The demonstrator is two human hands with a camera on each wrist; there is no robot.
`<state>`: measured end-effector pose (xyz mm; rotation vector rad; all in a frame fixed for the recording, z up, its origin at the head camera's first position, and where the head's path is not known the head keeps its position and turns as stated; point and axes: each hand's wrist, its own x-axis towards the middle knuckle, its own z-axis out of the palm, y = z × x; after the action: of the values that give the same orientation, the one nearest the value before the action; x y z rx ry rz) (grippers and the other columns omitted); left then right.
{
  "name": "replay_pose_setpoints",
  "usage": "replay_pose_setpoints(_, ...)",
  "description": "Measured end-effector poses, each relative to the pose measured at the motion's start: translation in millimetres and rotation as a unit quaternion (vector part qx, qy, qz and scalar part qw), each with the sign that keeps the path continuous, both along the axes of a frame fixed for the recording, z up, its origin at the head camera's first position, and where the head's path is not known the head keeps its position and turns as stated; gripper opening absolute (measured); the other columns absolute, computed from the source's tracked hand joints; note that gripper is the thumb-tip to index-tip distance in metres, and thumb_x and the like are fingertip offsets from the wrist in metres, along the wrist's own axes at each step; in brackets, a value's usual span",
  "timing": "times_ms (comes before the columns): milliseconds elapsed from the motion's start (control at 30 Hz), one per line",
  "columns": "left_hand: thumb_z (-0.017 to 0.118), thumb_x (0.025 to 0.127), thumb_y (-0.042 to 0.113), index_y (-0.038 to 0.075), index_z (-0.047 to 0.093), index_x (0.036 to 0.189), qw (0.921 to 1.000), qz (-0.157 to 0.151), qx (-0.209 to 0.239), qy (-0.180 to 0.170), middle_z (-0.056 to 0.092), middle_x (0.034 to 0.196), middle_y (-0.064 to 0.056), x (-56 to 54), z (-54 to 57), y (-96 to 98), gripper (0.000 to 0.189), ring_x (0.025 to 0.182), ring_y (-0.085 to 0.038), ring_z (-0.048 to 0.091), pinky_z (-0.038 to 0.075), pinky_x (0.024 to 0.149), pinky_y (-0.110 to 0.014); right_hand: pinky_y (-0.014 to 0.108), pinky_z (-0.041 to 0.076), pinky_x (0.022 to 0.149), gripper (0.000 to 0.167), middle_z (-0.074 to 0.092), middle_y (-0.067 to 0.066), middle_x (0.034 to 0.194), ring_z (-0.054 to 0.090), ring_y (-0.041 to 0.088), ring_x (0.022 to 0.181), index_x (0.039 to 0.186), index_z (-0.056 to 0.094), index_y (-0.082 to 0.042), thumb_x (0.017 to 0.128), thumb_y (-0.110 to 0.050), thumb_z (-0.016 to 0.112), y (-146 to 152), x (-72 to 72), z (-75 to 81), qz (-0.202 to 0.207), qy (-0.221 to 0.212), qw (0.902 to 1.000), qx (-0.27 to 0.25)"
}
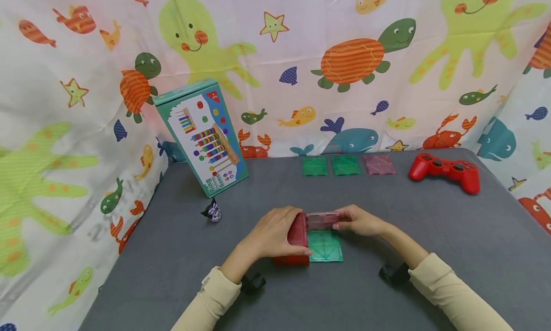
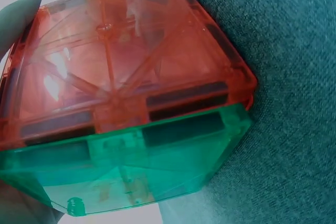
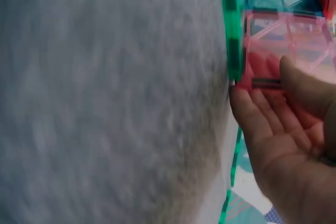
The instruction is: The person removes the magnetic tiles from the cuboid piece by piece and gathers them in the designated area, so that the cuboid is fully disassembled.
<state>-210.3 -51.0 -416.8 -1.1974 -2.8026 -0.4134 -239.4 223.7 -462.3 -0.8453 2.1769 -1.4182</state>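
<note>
My left hand grips a box-shaped block of see-through magnetic tiles, its thumb along the near side and the fingers over the far side. The left wrist view shows a red tile face meeting a green tile along one edge. Right of the block, a green magnetic tile lies flat on the table. At its far edge a pink magnetic tile stands upright, its right end pinched between thumb and fingers of my right hand. In the right wrist view the pink tile stands against the green one.
Two green tiles and a pink tile lie in a row at the back of the grey table. A red game controller is right of them. Back left stands a toy box, with a small black-and-purple object before it.
</note>
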Motion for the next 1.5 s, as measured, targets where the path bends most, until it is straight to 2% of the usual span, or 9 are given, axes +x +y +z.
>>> replay_pose_setpoints(167, 0.064, 0.068, 0.067, 0.015, 0.048, 0.124, 1.0, -0.001, 0.006, 0.001, 0.057, 0.111, 0.003, 2.0, -1.3, -0.2, 0.078, 0.094, -0.012, 0.052, 0.046, 0.087, -0.031, 0.017, 0.042, 0.062, 0.022, 0.065, 0.018, 0.09, 0.047, 0.0, 0.069, 0.103, 0.063, 0.01, 0.089, -0.006, 0.056, -1.9, 5.4, -4.3, -0.03, 0.006, 0.9994, -0.014)
replay_pose_setpoints(333, 0.063, 0.068, 0.068, 0.014, 0.048, 0.124, 0.9998, -0.006, 0.016, -0.002, 0.056, 0.11, 0.002, 5.6, -1.0, -1.0, 0.079, 0.093, -0.011, 0.052, 0.046, 0.086, -0.03, 0.017, 0.043, 0.058, 0.019, 0.063, 0.011, 0.081, 0.048, 0.0, 0.065, 0.093, 0.063, 0.013, 0.089, -0.004, 0.057, -5.8, 15.3, -2.9, -0.066, -0.019, 0.9971, -0.033)
replay_pose_setpoints(533, 0.063, 0.068, 0.068, 0.014, 0.048, 0.125, 0.9997, -0.008, 0.017, -0.017, 0.057, 0.111, 0.002, 8.9, -0.8, -1.3, 0.08, 0.095, -0.011, 0.052, 0.046, 0.088, -0.031, 0.025, 0.053, 0.076, 0.024, 0.065, 0.027, 0.093, 0.061, 0.002, 0.081, 0.101, 0.058, 0.019, 0.09, -0.003, 0.054, -8.8, 22.6, -1.5, -0.102, -0.089, 0.989, -0.059)
replay_pose_setpoints(767, 0.063, 0.068, 0.067, 0.014, 0.048, 0.124, 0.9997, -0.007, 0.016, -0.019, 0.057, 0.11, 0.002, 9.2, -1.8, -0.5, 0.079, 0.095, -0.011, 0.052, 0.045, 0.089, -0.032, 0.029, 0.053, 0.078, 0.028, 0.064, 0.029, 0.097, 0.062, 0.003, 0.084, 0.104, 0.055, 0.021, 0.09, -0.003, 0.055, -8.6, 23.8, -1.6, -0.122, -0.112, 0.9842, -0.063)
replay_pose_setpoints(900, 0.064, 0.067, 0.068, 0.014, 0.048, 0.124, 0.9997, -0.008, 0.016, -0.019, 0.057, 0.111, 0.002, 8.6, -1.6, -0.5, 0.079, 0.095, -0.012, 0.052, 0.045, 0.091, -0.032, 0.03, 0.052, 0.081, 0.032, 0.068, 0.019, 0.098, 0.062, 0.004, 0.088, 0.108, 0.054, 0.021, 0.09, -0.005, 0.055, -8.5, 22.2, -2.7, -0.133, -0.147, 0.9773, -0.074)
replay_pose_setpoints(1067, 0.065, 0.067, 0.067, 0.013, 0.049, 0.123, 0.9998, -0.008, 0.014, -0.014, 0.057, 0.112, 0.002, 8.0, -0.9, -0.7, 0.079, 0.097, -0.012, 0.053, 0.044, 0.092, -0.033, 0.028, 0.053, 0.078, 0.027, 0.067, 0.001, 0.087, 0.062, 0.005, 0.082, 0.106, 0.057, 0.016, 0.091, -0.006, 0.054, -8.7, 19.0, -4.9, -0.173, -0.194, 0.9623, -0.081)
replay_pose_setpoints(1233, 0.065, 0.067, 0.066, 0.013, 0.049, 0.124, 0.9998, -0.006, 0.012, -0.013, 0.057, 0.111, 0.002, 7.2, -1.0, -0.6, 0.079, 0.096, -0.011, 0.052, 0.044, 0.09, -0.033, 0.029, 0.054, 0.078, 0.017, 0.066, -0.003, 0.082, 0.062, 0.005, 0.079, 0.1, 0.06, 0.008, 0.092, -0.005, 0.052, -7.4, 7.2, -0.7, -0.188, -0.223, 0.9506, -0.108)
replay_pose_setpoints(1367, 0.064, 0.067, 0.067, 0.013, 0.048, 0.125, 0.9998, -0.005, 0.004, -0.018, 0.057, 0.113, 0.001, 7.8, -1.0, -0.1, 0.08, 0.098, -0.013, 0.052, 0.044, 0.093, -0.034, 0.03, 0.053, 0.078, 0.01, 0.066, -0.001, 0.081, 0.064, 0.007, 0.078, 0.094, 0.059, 0.002, 0.092, -0.003, 0.051, -1.7, -13.0, 6.3, -0.174, -0.247, 0.9456, -0.12)
replay_pose_setpoints(1500, 0.063, 0.068, 0.068, 0.012, 0.047, 0.126, 0.9997, -0.005, -0.001, -0.022, 0.056, 0.115, 0.0, 8.4, -0.6, 0.3, 0.082, 0.1, -0.014, 0.052, 0.044, 0.093, -0.035, 0.03, 0.053, 0.078, 0.013, 0.065, 0.0, 0.082, 0.065, 0.008, 0.079, 0.091, 0.061, -0.001, 0.093, 0.0, 0.048, 1.2, -34.9, 7.8, -0.161, -0.272, 0.9404, -0.126)
